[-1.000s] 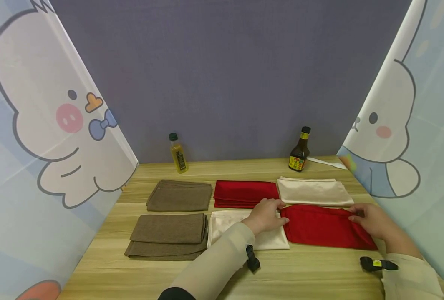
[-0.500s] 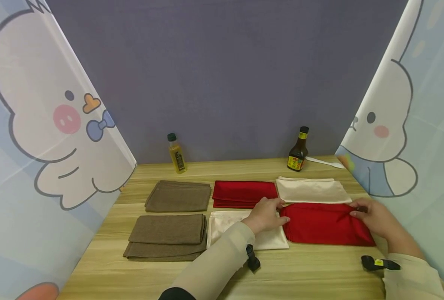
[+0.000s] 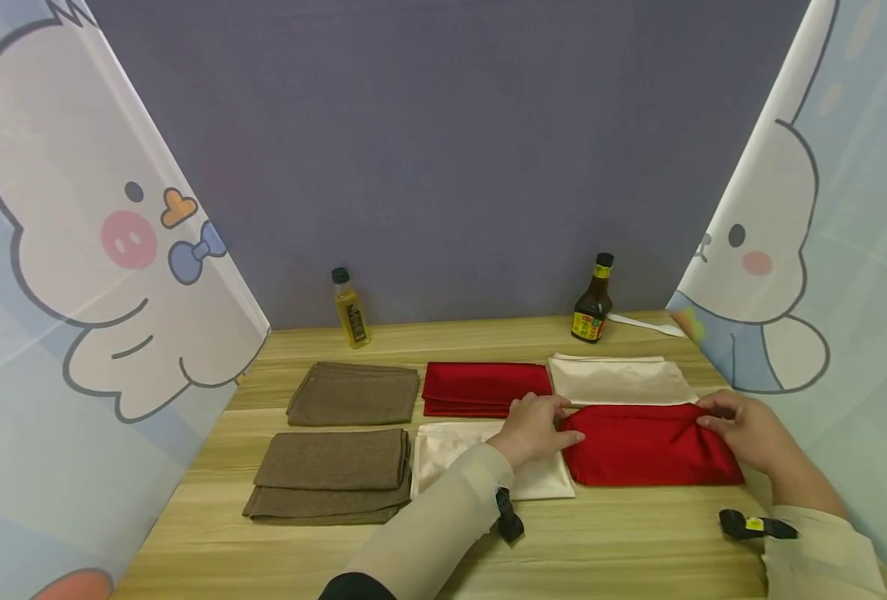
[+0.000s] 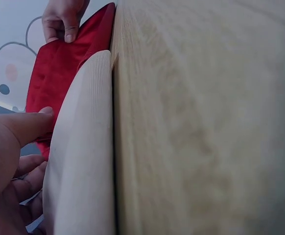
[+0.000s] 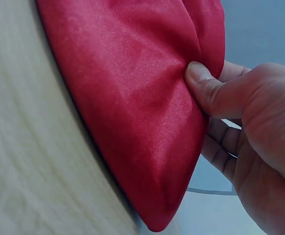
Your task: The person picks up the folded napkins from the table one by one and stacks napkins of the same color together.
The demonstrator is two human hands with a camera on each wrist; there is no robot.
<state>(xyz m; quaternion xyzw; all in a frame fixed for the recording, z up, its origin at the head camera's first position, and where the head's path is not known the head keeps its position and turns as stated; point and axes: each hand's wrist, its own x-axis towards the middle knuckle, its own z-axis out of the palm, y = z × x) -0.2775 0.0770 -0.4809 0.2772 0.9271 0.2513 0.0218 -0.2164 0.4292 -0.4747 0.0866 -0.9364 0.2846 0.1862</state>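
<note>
A folded red satin cloth (image 3: 649, 450) lies at the right of the front row, its right side lifted a little. My right hand (image 3: 744, 429) pinches its far right corner, thumb on top and fingers behind; in the right wrist view, creases run from the thumb (image 5: 201, 81). At the other end my left hand (image 3: 533, 429) holds the left edge between thumb and fingers, though its fingertips are partly hidden. Under the left wrist is a folded cream satin cloth (image 3: 443, 442). Behind the red cloth lies another cream cloth (image 3: 623, 382), close to its far edge.
A second red cloth (image 3: 484, 385) sits in the back row. Two folded brown cloths, one behind (image 3: 353, 396) and one in front (image 3: 331, 462), occupy the left. An oil bottle (image 3: 351, 312), a dark sauce bottle (image 3: 593, 304) and a white utensil (image 3: 646, 325) stand or lie at the back.
The red cloth's front edge and right side have shifted slightly away from me, along with my right hand. My left hand keeps nearly the same place. The head view has turned slightly right.
</note>
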